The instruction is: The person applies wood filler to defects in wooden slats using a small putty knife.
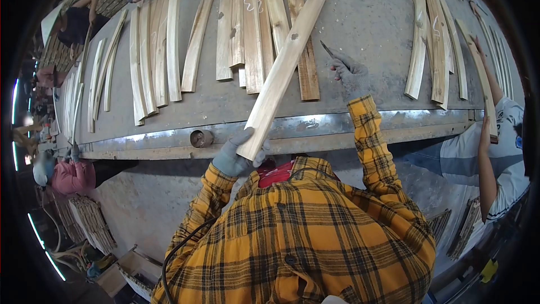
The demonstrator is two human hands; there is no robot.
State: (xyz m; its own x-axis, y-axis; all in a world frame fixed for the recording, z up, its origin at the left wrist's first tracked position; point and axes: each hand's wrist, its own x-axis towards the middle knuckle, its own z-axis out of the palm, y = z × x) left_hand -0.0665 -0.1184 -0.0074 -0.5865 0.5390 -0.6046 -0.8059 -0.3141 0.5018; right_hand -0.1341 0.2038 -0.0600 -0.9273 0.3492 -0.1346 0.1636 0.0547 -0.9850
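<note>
One-handed, gripping a plank (285,59) by its near end in the left hand (229,156), aiming it out over tabletop (379,39) and boards (225,34); closed around a pointed tool (327,49) with the right hand (351,73). Might twist into those boards, being held only at one end.

Planks (253,50) on table (371,22), cup (201,138) at near edge, left of held board (285,71)

One left hand (235,155) and one right hand (350,75) are showing near the frame's centre, together with one slanting plank (284,73) and one pointed tool (326,50). One round container (201,138) is standing left of centre, while many boards (225,50) are lying across the top, overlapping too much for counting.
</note>
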